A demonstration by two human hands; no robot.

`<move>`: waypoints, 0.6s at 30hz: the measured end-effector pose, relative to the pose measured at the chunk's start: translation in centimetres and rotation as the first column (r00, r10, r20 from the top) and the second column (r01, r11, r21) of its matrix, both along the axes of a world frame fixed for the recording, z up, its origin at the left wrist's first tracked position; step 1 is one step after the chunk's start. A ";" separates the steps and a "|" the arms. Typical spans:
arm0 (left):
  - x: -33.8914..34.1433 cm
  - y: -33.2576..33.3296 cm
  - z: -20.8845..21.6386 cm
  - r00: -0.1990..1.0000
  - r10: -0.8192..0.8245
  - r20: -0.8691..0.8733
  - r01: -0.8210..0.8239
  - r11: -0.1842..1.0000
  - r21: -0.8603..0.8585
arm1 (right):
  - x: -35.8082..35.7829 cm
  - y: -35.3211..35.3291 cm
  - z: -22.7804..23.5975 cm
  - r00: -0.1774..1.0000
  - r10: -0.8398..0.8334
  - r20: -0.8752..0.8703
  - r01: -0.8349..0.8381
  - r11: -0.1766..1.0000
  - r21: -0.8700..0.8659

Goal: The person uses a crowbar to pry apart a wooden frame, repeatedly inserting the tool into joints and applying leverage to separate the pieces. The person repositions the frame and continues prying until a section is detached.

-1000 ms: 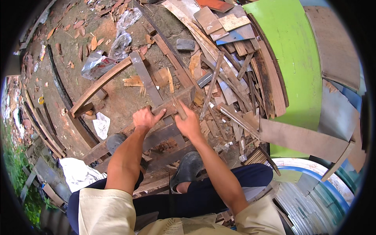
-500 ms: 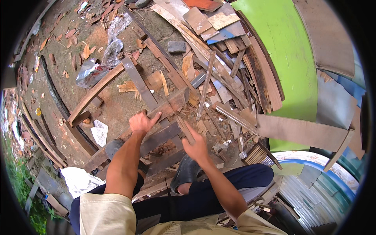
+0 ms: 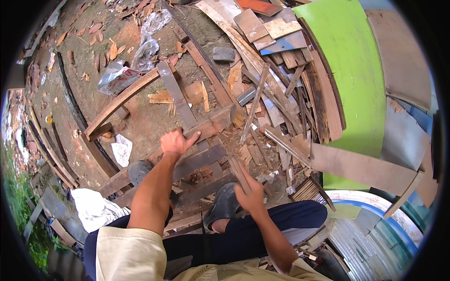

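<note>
My left hand (image 3: 177, 142) is closed over the top of a long brown wooden beam (image 3: 216, 122), its thumb stretched along it. The beam slants from lower left up to a cut end at centre right. In my closed right hand (image 3: 251, 195) is a slim length of wood (image 3: 239, 171); it points up and left, apart from the beam's end. Any blade on it cannot be made out. Under the beam lie more dark planks (image 3: 199, 161), joined like a frame. My dark shoes (image 3: 220, 203) rest against this timber.
A heap of scrap wood (image 3: 281, 70) lies at the far right, beside a bright green panel (image 3: 358, 75). A curved wooden piece (image 3: 122, 100), plastic bags (image 3: 117, 77) and a grey block (image 3: 223, 54) lie on the dirt ahead. White cloth (image 3: 96, 210) is at lower left.
My right hand has drawn the slim length of wood back toward me and rightward, off the beam. My left hand stays on the beam. The whole view has shifted slightly.
</note>
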State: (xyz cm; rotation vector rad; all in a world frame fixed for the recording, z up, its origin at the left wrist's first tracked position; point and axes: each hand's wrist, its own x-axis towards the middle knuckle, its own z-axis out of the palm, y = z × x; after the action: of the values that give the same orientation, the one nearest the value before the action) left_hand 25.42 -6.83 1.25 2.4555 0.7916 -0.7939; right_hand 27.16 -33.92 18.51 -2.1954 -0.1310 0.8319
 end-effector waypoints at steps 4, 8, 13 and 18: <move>0.1 -0.4 0.5 1.000 -0.007 -0.017 0.007 1.000 0.005 | -1.7 -3.9 5.6 0.988 0.067 0.142 -0.073 0.997 0.039; 2.4 -1.6 0.5 0.998 -0.053 0.019 0.054 0.998 -0.034 | 5.2 4.2 -11.0 0.980 -0.128 0.150 0.079 0.951 0.298; 0.1 -0.4 0.1 1.000 -0.014 0.008 0.014 1.000 0.000 | 2.3 2.4 -3.6 0.985 -0.086 -0.150 0.087 0.996 -0.001; 0.5 -0.4 0.4 1.000 -0.020 -0.013 0.020 1.000 -0.011 | -0.9 -3.5 3.0 0.993 0.051 0.107 -0.053 0.998 0.016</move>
State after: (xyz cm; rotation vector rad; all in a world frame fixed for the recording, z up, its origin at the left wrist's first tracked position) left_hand 25.94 -7.27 1.63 2.4542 0.7669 -0.8206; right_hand 26.25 -37.46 21.55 -2.2270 -0.2486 0.7392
